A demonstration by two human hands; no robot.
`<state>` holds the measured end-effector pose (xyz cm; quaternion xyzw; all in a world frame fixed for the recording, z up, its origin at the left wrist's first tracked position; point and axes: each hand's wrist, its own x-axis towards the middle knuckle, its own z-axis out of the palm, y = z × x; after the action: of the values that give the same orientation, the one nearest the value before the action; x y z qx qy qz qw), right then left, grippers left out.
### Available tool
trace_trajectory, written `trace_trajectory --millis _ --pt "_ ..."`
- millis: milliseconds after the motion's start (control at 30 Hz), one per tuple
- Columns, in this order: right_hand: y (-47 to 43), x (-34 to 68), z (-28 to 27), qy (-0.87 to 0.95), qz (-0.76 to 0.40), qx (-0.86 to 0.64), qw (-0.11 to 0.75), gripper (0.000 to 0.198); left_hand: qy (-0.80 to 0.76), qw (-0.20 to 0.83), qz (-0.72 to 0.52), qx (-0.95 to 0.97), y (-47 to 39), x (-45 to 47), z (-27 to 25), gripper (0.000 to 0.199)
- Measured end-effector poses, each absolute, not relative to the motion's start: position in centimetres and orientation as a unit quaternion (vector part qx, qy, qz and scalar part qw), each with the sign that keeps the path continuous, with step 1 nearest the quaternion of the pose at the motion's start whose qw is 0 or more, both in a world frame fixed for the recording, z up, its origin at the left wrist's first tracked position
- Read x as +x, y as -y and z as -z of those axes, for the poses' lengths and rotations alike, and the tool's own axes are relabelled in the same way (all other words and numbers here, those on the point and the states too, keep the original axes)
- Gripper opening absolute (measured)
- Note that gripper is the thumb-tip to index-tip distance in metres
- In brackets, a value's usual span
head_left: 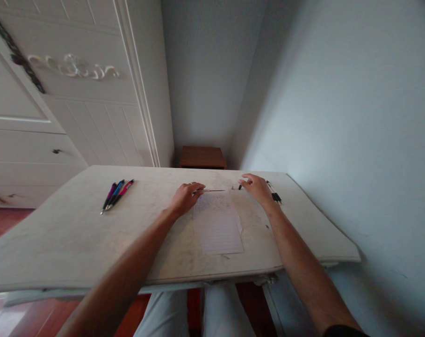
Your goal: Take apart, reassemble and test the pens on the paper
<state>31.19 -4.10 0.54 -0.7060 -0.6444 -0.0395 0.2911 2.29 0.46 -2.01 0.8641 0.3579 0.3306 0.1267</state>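
My left hand [186, 197] is closed on a thin disassembled pen [215, 190]; its narrow dark refill points right, above the top edge of the paper. My right hand [255, 186] hovers over the table with thumb and index finger apart. Just under its thumb tip is a small black pen piece [240, 186]; whether they touch is hard to tell. Slightly left of that piece lies a tiny part [232, 188], too small to name. Between my forearms rests a lined sheet of paper [219, 229], with handwriting across its upper part.
Several pens with purple, blue and pink barrels [117, 195] lie at the table's left. Black and white pens [274, 193] are beside my right wrist. The white table [75, 243] has a wall [366, 140] at right. A white cabinet [93, 84] and brown wooden box [203, 157] stand behind.
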Motion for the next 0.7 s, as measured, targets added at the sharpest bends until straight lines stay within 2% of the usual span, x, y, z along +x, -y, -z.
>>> trace_trajectory --millis 100,167,267,367,433,533,700 --pt "4.0 31.2 -0.2 0.665 0.027 -0.697 0.267 0.023 -0.36 0.128 -0.328 0.864 -0.3 2.3 1.8 0.02" --pt "4.0 31.1 -0.2 0.661 0.008 -0.694 0.285 0.019 -0.362 0.128 -0.326 0.864 -0.3 2.3 1.7 0.02" --pt "4.1 30.8 -0.6 0.631 -0.061 -0.677 0.373 0.021 -0.365 0.13 -0.327 0.862 -0.2 2.2 1.6 0.02" --pt "4.2 30.1 -1.1 0.605 -0.178 -0.614 0.474 0.03 -0.368 0.133 -0.331 0.859 -0.3 2.2 1.7 0.02" --pt "4.3 29.5 -1.3 0.606 -0.245 -0.567 0.501 0.036 -0.372 0.134 -0.335 0.855 -0.4 2.2 1.8 0.02" --pt "4.7 28.8 -1.5 0.626 -0.296 -0.538 0.481 0.041 -0.374 0.136 -0.343 0.851 -0.6 2.1 1.9 0.021" --pt "5.0 28.6 -1.4 0.649 -0.307 -0.546 0.432 0.041 -0.381 0.131 -0.35 0.846 -0.7 2.1 1.9 0.021"
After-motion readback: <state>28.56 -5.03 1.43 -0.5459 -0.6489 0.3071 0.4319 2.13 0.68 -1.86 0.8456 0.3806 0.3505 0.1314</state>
